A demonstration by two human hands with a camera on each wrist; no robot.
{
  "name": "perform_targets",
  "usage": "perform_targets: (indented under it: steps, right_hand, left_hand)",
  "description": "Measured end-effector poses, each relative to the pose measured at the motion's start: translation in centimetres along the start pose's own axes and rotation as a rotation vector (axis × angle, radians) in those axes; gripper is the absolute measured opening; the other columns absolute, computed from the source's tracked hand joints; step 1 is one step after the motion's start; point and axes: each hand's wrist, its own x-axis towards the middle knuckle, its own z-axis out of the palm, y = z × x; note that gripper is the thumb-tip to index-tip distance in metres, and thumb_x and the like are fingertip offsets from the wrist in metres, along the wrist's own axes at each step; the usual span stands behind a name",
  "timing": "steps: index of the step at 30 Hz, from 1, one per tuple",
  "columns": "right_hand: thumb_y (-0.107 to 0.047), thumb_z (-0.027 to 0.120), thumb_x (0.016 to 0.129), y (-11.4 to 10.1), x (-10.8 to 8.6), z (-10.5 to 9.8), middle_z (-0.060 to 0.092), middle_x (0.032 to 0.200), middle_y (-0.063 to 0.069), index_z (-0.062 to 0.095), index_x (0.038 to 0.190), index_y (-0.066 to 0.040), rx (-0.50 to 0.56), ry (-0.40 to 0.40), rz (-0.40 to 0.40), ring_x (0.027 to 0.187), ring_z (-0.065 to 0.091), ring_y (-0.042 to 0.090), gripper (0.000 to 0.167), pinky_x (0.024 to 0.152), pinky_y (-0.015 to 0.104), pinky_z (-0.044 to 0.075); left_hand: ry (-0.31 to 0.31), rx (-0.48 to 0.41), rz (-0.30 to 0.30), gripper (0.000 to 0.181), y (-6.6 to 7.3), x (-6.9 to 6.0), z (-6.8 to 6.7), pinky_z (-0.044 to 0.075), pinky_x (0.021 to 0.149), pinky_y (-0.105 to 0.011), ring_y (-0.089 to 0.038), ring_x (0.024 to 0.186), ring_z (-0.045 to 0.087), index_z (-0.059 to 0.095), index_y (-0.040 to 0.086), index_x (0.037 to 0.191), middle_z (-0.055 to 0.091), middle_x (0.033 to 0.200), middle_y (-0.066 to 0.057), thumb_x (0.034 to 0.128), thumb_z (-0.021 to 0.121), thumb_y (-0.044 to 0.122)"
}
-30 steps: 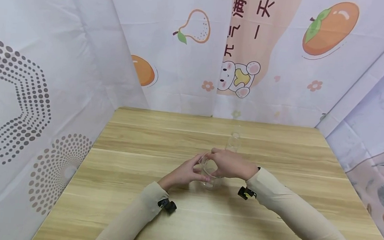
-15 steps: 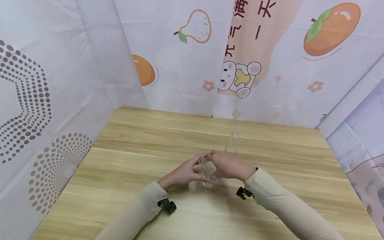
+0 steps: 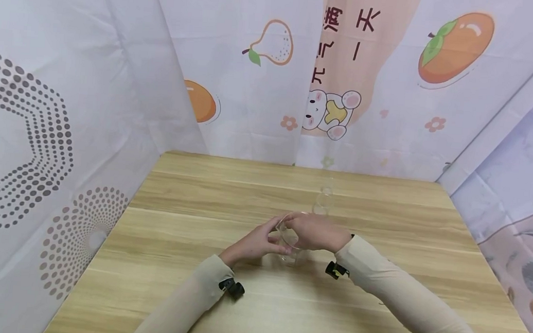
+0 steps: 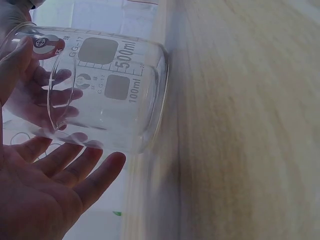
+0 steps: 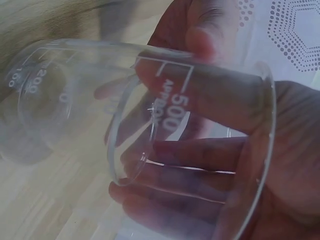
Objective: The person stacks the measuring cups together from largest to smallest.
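A large clear glass beaker (image 4: 98, 50) marked 500ml stands near the middle of the table. Inside it is a smaller clear beaker (image 4: 117, 87) marked 100ml. My left hand (image 3: 256, 244) grips the large beaker from the left, its thumb and fingers spread around the outer wall. Reaching in through the mouth of the large beaker, my right hand (image 3: 315, 231) has its thumb and fingers around the small beaker's rim. Glass overlaps and reflections blur the exact contact. In the left wrist view, the small beaker's base lies close to the large one's base.
Behind my right hand stands another clear glass vessel (image 3: 323, 201), its kind too faint to tell. The wood-grain table (image 3: 200, 182) ends at printed curtains (image 3: 252, 98) at the back and sides.
My right hand has shifted slightly left and lower over the large beaker. The left hand and large beaker stay nearly in place. The head view has tilted a little.
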Motion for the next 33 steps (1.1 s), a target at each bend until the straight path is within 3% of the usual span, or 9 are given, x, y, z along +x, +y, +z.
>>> perform_targets:
  steps: [4,11,18,23,29,33]
  right_hand:
    - [-0.019,0.080,0.079,0.1,0.0,0.0,0.063,0.127,0.015,0.066,0.118,-0.003,0.012,-0.005,-0.009,0.111,0.065,0.030,0.045,0.095,0.041,0.055]
    - [-0.022,0.074,0.086,0.3,-0.7,-0.6,0.065,0.123,0.011,0.068,0.118,-0.008,0.162,-0.020,0.005,0.114,0.063,0.029,0.035,0.097,0.042,0.053]
    - [-0.023,0.072,0.088,0.9,-1.0,-1.8,0.069,0.110,0.011,0.070,0.115,-0.007,0.184,0.049,-0.021,0.099,0.066,0.027,0.031,0.082,0.038,0.057]
    - [-0.024,0.070,0.090,1.0,-1.1,-2.1,0.070,0.106,0.011,0.069,0.116,-0.004,0.176,0.072,-0.004,0.087,0.067,0.021,0.033,0.068,0.027,0.054]
    - [-0.026,0.069,0.091,1.1,-1.5,-2.3,0.071,0.105,0.007,0.070,0.116,-0.010,0.204,0.084,0.009,0.079,0.062,0.013,0.030,0.065,0.023,0.051]
    - [-0.026,0.071,0.090,1.3,-1.5,-2.4,0.071,0.099,0.009,0.070,0.113,-0.006,0.208,0.102,0.004,0.070,0.056,0.007,0.031,0.062,0.021,0.049]
  left_hand:
    - [-0.003,-0.006,0.001,0.082,0.0,0.0,0.1,0.048,0.104,-0.047,-0.038,0.132,0.049,0.028,0.037,0.151,0.037,0.155,0.001,0.0849,0.076,0.033]
    - [-0.004,0.025,0.010,0.076,0.0,-0.1,0.1,0.044,0.109,-0.049,-0.025,0.142,0.037,0.031,0.039,0.148,0.037,0.154,0.008,0.0861,0.075,0.034]
    - [0.009,0.027,-0.028,0.077,0.1,-0.3,0.1,0.046,0.106,-0.051,-0.038,0.130,0.051,0.030,0.042,0.148,0.041,0.152,0.001,0.0850,0.075,0.038]
    - [0.010,0.027,-0.035,0.080,0.2,-0.2,0.1,0.047,0.106,-0.048,-0.038,0.130,0.051,0.028,0.039,0.150,0.041,0.153,-0.002,0.0850,0.075,0.037]
    - [0.007,0.023,-0.031,0.082,0.2,-0.2,0.0,0.049,0.104,-0.046,-0.038,0.129,0.052,0.028,0.036,0.151,0.041,0.153,-0.002,0.0844,0.076,0.036]
    - [0.011,0.024,-0.027,0.083,0.3,-0.2,0.0,0.049,0.104,-0.045,-0.040,0.129,0.051,0.029,0.032,0.152,0.038,0.155,-0.001,0.0839,0.077,0.035]
